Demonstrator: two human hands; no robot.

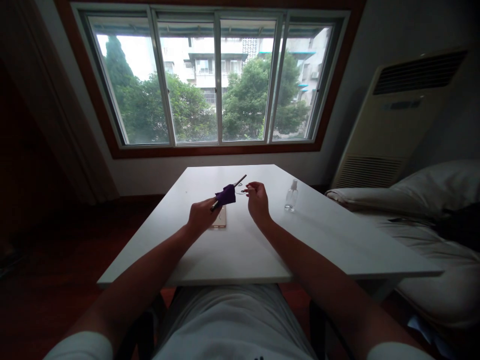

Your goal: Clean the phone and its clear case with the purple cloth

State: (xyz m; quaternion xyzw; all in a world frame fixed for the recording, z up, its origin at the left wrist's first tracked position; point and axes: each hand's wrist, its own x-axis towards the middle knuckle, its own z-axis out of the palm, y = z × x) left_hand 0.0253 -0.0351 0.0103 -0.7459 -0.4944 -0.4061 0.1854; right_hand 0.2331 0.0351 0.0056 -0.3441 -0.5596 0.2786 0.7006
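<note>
My left hand (200, 215) is closed around a purple cloth (226, 194), which is wrapped round a thin dark rod (240, 180) that slants up to the right and looks like the arm of a pair of glasses. My right hand (258, 202) is pinched shut on the other end of this thin object, where a faint wire rim shows beside its fingers. Both hands hover just above the white table (240, 250), close together. Below my left hand a pale phone (220, 220) lies flat on the table.
A small clear spray bottle (291, 196) stands upright on the table, to the right of my right hand. A bed with a white pillow (431, 190) lies along the table's right side. A standing air conditioner (397, 120) and a wide window (215, 80) are behind.
</note>
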